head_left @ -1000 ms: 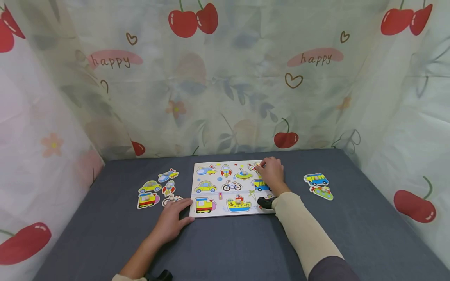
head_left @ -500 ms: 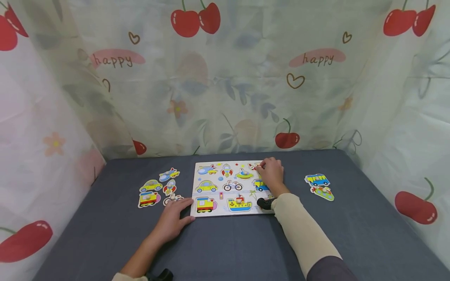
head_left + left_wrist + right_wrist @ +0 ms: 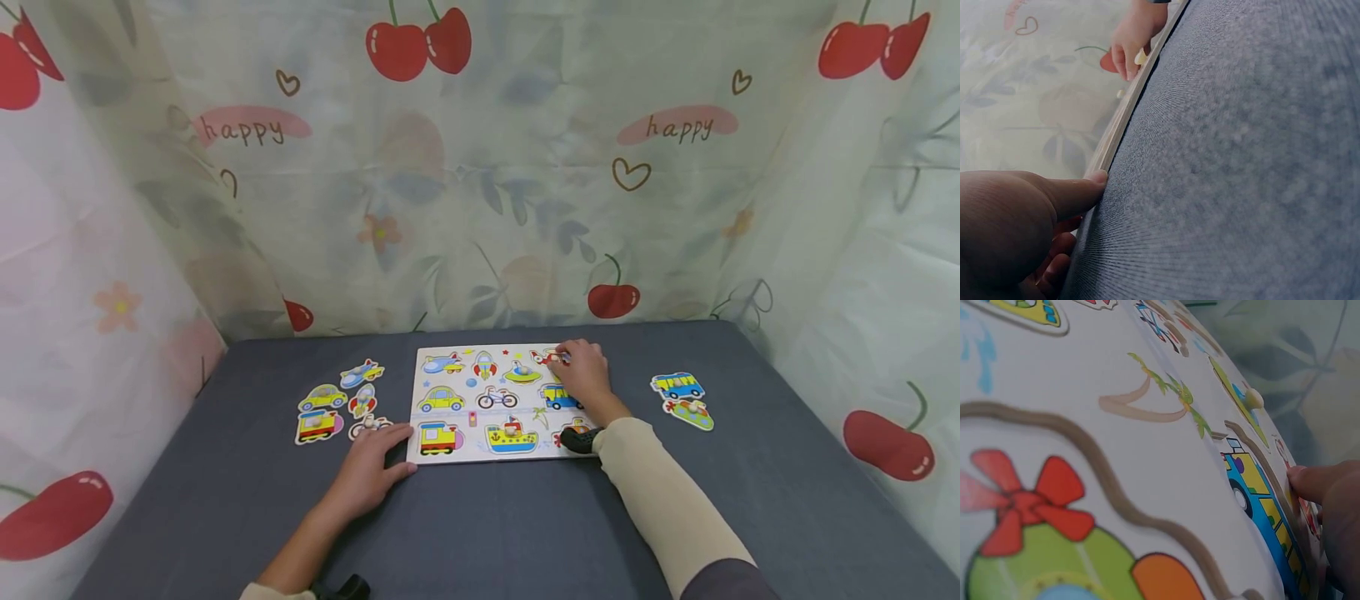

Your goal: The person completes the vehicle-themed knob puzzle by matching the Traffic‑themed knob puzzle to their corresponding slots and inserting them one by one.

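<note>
Touching the board (image 3: 474, 442), left hand (image 3: 367, 468) lies relaxed while right hand (image 3: 587, 372) meets a red picture (image 3: 539, 357), grip unclear.

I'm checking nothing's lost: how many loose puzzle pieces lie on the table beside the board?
7: left of the board, plane, car, rocket, train and, partly behind the left hand, bicycle; right of it, bus and green piece. That hand may hide more.
</note>
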### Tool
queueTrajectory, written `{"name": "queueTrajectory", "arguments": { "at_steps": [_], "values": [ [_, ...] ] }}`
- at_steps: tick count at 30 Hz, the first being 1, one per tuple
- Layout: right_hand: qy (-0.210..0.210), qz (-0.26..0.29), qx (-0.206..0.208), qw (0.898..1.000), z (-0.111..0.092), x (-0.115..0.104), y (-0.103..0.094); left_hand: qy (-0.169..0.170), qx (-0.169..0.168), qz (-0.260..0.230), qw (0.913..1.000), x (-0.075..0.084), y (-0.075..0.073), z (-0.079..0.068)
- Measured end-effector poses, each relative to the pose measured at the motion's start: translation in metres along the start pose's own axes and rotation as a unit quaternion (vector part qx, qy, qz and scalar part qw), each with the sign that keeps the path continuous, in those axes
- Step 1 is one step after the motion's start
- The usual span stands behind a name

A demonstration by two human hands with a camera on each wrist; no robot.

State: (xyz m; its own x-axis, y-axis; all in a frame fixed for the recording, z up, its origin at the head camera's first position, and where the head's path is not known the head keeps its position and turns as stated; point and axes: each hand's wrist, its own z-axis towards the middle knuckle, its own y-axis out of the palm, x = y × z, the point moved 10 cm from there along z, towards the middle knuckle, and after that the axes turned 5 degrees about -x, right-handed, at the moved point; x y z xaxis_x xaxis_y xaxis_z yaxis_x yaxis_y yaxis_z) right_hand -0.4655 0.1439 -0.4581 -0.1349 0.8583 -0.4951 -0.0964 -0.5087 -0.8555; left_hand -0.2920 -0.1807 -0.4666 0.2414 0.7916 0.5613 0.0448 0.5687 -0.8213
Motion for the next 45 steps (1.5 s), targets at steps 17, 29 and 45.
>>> {"name": "queueTrajectory", "arguments": {
  "at_steps": [17, 29, 45],
  "values": [
    [-0.017, -0.022, -0.013, 1.0, -0.017, 0.006, -0.008, -0.005, -0.004, -0.007, 1.0, 0.0, -0.001, 0.0],
    [-0.043, -0.04, 0.008, 0.998, -0.032, 0.026, -0.029, -0.005, 0.002, -0.005, 1.0, 0.0, 0.0, 0.001],
    [-0.054, -0.06, 0.044, 0.996, -0.047, 0.058, -0.06, -0.006, -0.002, -0.004, 1.0, 0.0, 0.0, -0.001]
  ]
}}
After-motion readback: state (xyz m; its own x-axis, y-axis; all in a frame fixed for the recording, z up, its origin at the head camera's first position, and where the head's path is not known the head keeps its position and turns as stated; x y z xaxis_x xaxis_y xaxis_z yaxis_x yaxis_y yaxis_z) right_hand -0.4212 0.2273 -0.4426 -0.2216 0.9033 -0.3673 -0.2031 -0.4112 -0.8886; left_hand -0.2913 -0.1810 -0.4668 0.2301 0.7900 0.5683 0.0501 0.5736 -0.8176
